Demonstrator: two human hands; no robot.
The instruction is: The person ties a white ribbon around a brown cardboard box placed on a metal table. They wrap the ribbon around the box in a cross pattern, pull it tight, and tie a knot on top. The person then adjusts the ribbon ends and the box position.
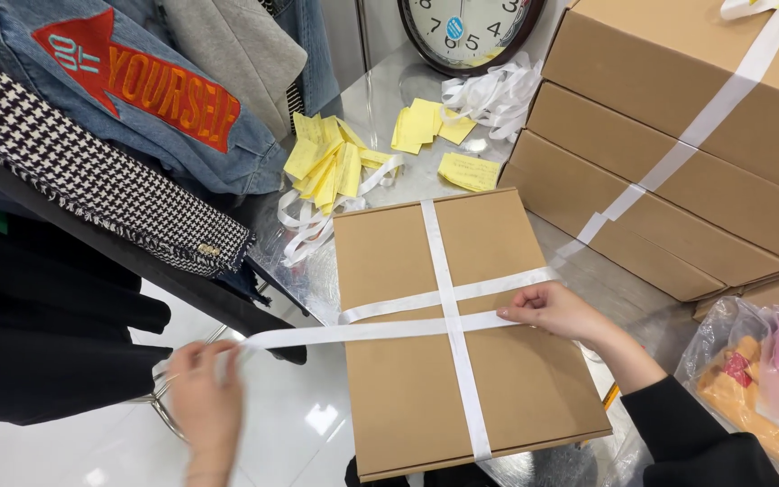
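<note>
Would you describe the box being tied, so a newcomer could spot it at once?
Start at the tall stack of brown cartons on the right; just left of it lies a single flat cardboard box. Unlike the stack, it carries a cross of white strap, and the left hand and right hand pull a strap end across it.

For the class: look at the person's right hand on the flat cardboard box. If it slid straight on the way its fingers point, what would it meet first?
The right hand points left across the box lid. It would likely meet the upright white strap crossing the lid first.
</note>
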